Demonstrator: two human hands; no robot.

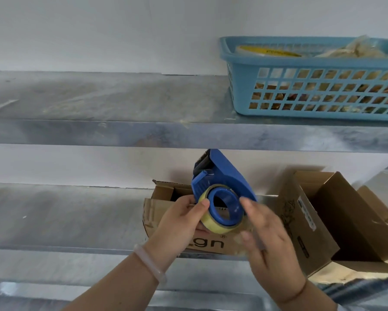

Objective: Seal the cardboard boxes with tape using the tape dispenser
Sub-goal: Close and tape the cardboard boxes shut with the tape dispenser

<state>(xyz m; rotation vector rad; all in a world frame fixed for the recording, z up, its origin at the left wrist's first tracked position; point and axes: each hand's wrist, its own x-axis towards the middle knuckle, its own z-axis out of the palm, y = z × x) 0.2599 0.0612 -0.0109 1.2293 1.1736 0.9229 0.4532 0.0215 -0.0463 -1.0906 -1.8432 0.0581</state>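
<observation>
Holding tape dispenser point(222, 189) up at chest level, in front of two metal shelves. Left hand point(181, 223) closed on the roll: thumb over the near rim of the clear tape roll point(211, 223), fingers wrapped behind and under it. Right hand point(269, 234) blurred, fingers loosely curled and spread, just beside the roll's right flank; cannot tell whether touching the dispenser or gripping anything, so right grip uncertain. Blade end of dispenser tilted up and away from the grip, blue hub facing the camera. Directly behind the grip, on lower shelf point(65, 216): printed cardboard box point(206, 243), flaps partly up, top not sealed. Right of the grip: second cardboard box point(305, 221), tipped, flaps wide open. Above and right of the grip, on upper shelf point(98, 104): blue basket point(244, 90) with odds and ends, not part of the job. Step in hand, by judgement: readying the dispenser, probably finding or freeing the tape's loose end. To do well: keep left hand steady on the roll, let right fingers pick the tape edge and feed it past the roller toward the blade; keep fingertips clear of the serrated teeth. Shift grip to the handle before laying tape. Close box flaps flat first, else tape bridges a gap. Task barely begun; no tape on either box.
</observation>
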